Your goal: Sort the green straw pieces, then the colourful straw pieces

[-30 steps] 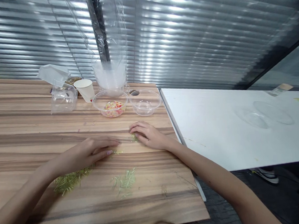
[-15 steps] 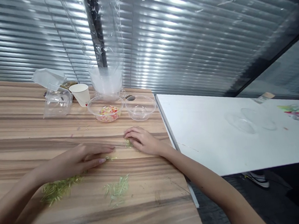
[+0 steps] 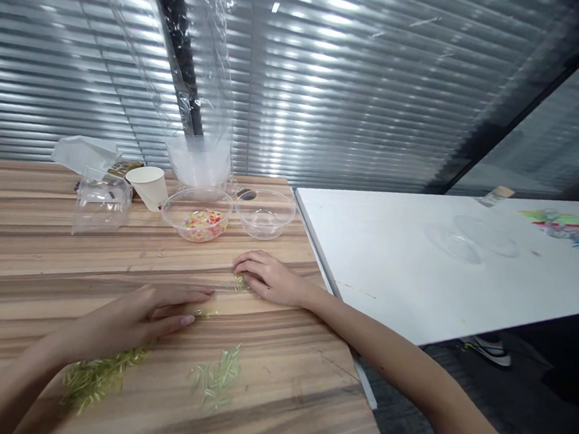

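Note:
My left hand (image 3: 159, 313) lies low over the wooden table, palm down, with its fingers stretched to the right. A few thin yellow-green pieces (image 3: 205, 312) lie just past its thumb tip. Under my left wrist and palm spreads a larger heap of yellow-green pieces (image 3: 99, 379), partly hidden. My right hand (image 3: 272, 282) rests on the table with fingers curved and thumb apart, cupped beside a small cluster of yellow-green pieces (image 3: 241, 283). Between the hands and the near edge sits a loose pile of paler green pieces (image 3: 218, 376).
Behind the hands stand a clear bowl (image 3: 175, 219) with red and yellow bits, another clear bowl (image 3: 265, 231), stacked clear tubs (image 3: 199, 160), a paper cup (image 3: 149, 188) and a clear plastic box (image 3: 102, 205). A white table (image 3: 389, 282) adjoins at right, bearing clear lids and colourful strips.
The whole view has shifted slightly, with things now a little further left and lower. My left hand has drawn back slightly; my right hand stays by the small cluster.

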{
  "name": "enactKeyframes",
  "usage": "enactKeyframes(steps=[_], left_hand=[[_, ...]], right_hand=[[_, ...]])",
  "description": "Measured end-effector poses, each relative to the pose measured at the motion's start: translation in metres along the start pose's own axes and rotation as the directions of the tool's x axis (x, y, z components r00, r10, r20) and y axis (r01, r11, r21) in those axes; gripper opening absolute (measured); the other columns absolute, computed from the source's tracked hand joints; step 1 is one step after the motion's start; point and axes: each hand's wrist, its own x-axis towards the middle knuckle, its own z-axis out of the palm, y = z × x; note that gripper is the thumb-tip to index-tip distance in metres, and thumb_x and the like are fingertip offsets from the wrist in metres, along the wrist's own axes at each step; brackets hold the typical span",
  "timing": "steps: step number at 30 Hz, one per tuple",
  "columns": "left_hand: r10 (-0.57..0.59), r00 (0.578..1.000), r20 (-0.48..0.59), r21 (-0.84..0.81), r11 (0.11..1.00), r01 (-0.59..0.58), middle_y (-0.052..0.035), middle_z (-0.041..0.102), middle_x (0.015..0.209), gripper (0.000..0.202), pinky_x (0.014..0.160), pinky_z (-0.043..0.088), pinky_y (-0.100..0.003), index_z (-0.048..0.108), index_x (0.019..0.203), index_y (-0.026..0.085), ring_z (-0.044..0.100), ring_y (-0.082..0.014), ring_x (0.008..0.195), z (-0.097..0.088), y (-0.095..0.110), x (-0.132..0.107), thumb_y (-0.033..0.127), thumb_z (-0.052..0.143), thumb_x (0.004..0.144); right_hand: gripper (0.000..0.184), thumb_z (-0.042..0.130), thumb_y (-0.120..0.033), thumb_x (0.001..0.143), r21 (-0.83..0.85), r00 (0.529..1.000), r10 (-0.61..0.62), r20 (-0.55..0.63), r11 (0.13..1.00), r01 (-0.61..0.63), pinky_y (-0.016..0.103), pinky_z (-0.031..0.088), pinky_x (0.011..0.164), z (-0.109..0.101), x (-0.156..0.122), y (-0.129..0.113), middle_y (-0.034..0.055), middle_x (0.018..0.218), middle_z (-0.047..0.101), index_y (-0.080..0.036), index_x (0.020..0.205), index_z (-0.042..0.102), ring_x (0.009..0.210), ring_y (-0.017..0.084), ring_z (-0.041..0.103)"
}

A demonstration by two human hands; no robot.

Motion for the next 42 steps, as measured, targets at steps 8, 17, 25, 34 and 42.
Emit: enactKeyframes(steps=[8,17,25,34,42], left_hand=[[-0.011,1.000,-0.006,-0.004,1.000,0.011,0.0055,0.054,0.139,0.041,0.104,0.043,-0.027,0.053,0.135,0.036,0.053,-0.0179,0.126,0.0007,-0.0007,0.0006,0.043,0.050,0.094],[-0.003,1.000,0.010,-0.015,1.000,0.003,0.0053,0.055,0.138,0.041,0.104,0.042,-0.026,0.054,0.135,0.035,0.054,-0.0169,0.125,0.0000,0.0008,0.0007,0.042,0.050,0.094],[-0.003,1.000,0.013,-0.011,1.000,0.004,0.0024,0.054,0.139,0.042,0.104,0.042,-0.028,0.052,0.137,0.033,0.054,-0.0188,0.126,-0.0013,0.0032,-0.0021,0.040,0.050,0.095],[0.004,1.000,0.002,0.000,1.000,-0.004,0.0026,0.054,0.139,0.041,0.104,0.042,-0.029,0.053,0.136,0.033,0.054,-0.0191,0.126,-0.0009,0.0038,-0.0015,0.040,0.050,0.095],[-0.014,1.000,0.024,0.021,1.000,0.013,0.0019,0.052,0.140,0.044,0.106,0.040,-0.030,0.052,0.138,0.031,0.052,-0.0200,0.128,-0.0020,0.0062,0.0006,0.043,0.048,0.095]], right_hand=[[0.024,0.044,-0.003,0.087,0.010,1.000,0.003,-0.006,1.000,-0.003,0.037,0.047,0.100,0.0001,0.0007,-0.0009,0.0127,0.112,0.063,-0.013,0.102,0.060,0.110,0.020,0.057],[0.024,0.044,-0.004,0.088,-0.007,1.000,-0.004,0.010,1.000,0.004,0.037,0.047,0.100,0.0002,0.0000,0.0008,0.0111,0.114,0.062,-0.016,0.102,0.060,0.111,0.019,0.056],[0.025,0.045,-0.003,0.087,0.002,1.000,0.011,0.022,1.000,-0.011,0.038,0.046,0.100,-0.0002,0.0003,-0.0003,0.0126,0.114,0.062,-0.015,0.103,0.060,0.112,0.020,0.056],[0.025,0.044,-0.003,0.087,-0.016,0.999,0.021,0.033,1.000,-0.021,0.038,0.046,0.101,-0.0017,0.0004,-0.0023,0.0119,0.115,0.062,-0.015,0.103,0.060,0.112,0.019,0.056],[0.026,0.043,-0.004,0.088,-0.030,0.999,0.012,0.030,0.999,-0.012,0.038,0.046,0.101,-0.0017,0.0000,-0.0031,0.0119,0.116,0.062,-0.015,0.106,0.059,0.113,0.019,0.056]])
